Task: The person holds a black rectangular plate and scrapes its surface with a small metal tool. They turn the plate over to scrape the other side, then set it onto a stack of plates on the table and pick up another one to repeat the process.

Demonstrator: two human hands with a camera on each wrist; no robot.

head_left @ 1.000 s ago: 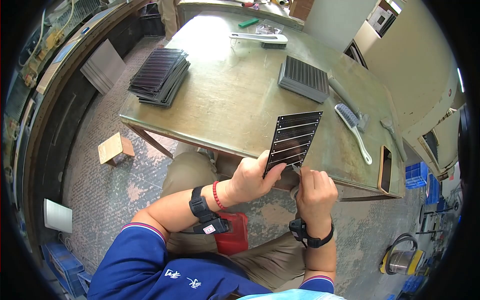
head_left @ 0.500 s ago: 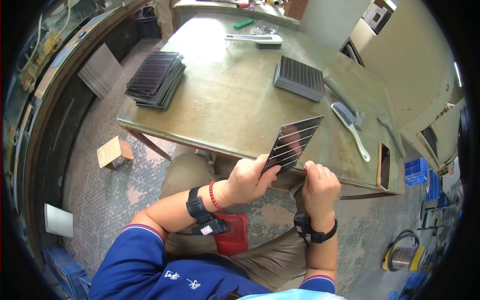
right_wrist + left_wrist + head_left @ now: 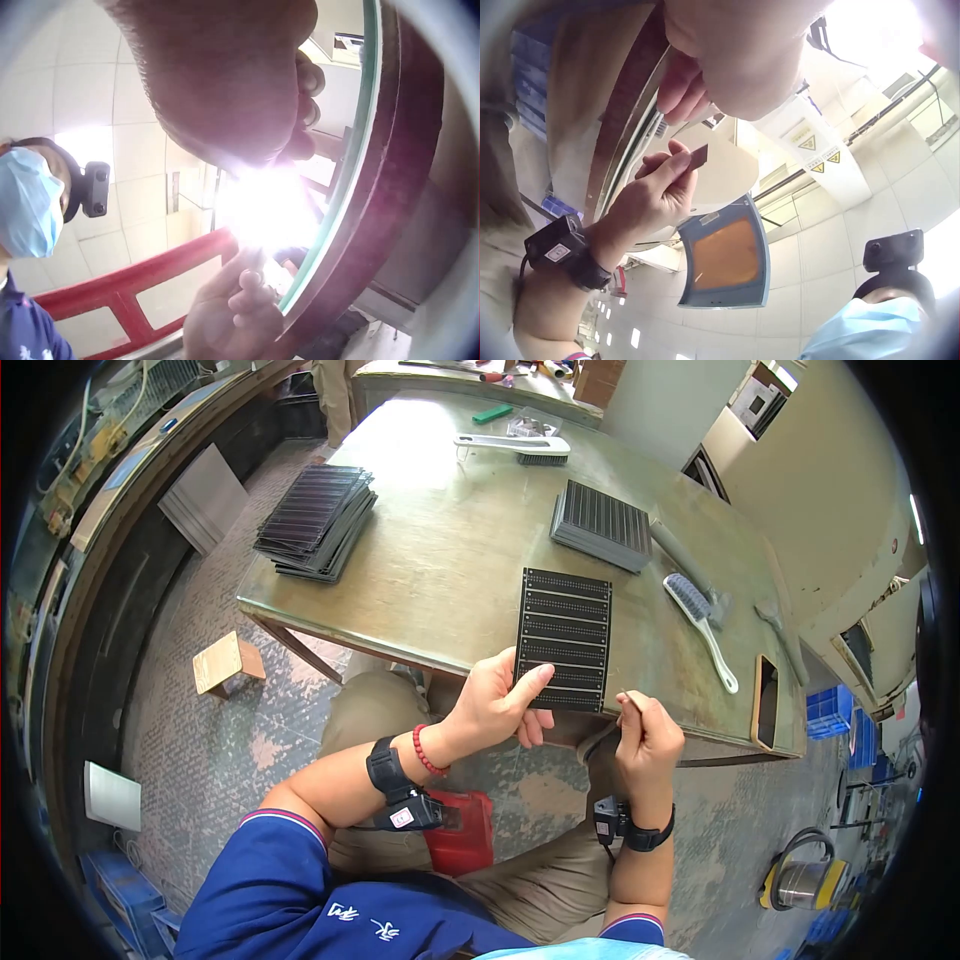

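Note:
My left hand [image 3: 495, 705] holds a black circuit board panel [image 3: 565, 630] by its lower left edge, thumb across the front. Rows of small dots and pale lines run over the panel, which stands up above the table's front edge. Just right of its lower corner is my right hand [image 3: 650, 735], apart from the panel. Between its thumb and fingers it pinches a small flat blade-like piece [image 3: 698, 157], seen best in the left wrist view. Glare hides much of the work in the right wrist view.
On the table [image 3: 440, 560] stand a left stack of black panels [image 3: 315, 520] and a neater right stack [image 3: 600, 525]. A white-handled brush [image 3: 700, 630] lies at right, near a dark wood-edged phone-like slab [image 3: 766, 700]. Another brush [image 3: 515, 445] lies farther back.
The panel was tilted edge-up to the right and has turned to face the head camera. My right hand has drawn slightly right, away from the panel's lower edge.

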